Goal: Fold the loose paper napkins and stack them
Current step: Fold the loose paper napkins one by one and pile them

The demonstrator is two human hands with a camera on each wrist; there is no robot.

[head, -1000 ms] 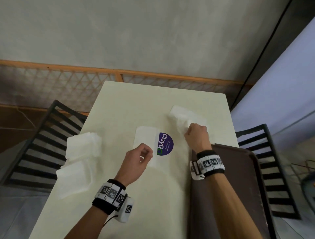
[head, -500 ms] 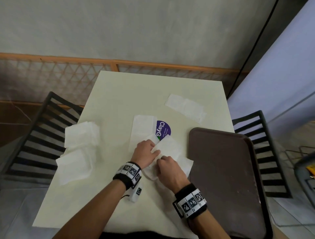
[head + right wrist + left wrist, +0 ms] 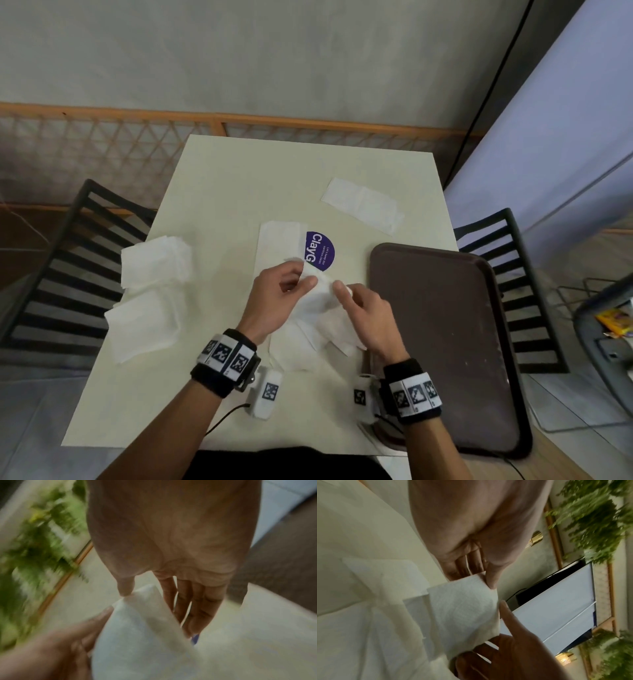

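A loose white napkin [image 3: 322,310] is lifted at its far edge over the table's [image 3: 239,178] near middle, its lower part lying rumpled on the top. My left hand [image 3: 304,276] pinches its upper left corner; in the left wrist view the thumb [image 3: 490,580] presses the napkin [image 3: 464,608] against the fingers. My right hand [image 3: 343,287] pinches the same edge just to the right; in the right wrist view its thumb [image 3: 124,588] and fingers hold the napkin [image 3: 140,628]. A flat napkin [image 3: 279,245] lies just beyond. Another flat napkin [image 3: 363,205] lies at the far right.
Two piles of folded napkins [image 3: 154,265] [image 3: 144,325] sit at the table's left edge. A brown tray [image 3: 442,342] fills the right side, overhanging the near edge. A purple round sticker [image 3: 322,251] marks the middle. Black slatted chairs [image 3: 58,274] [image 3: 524,291] stand on both sides.
My right hand came back from the far right with a napkin to the near middle. My left hand left the flat napkin and joined it, and both have raised the napkin's far edge.
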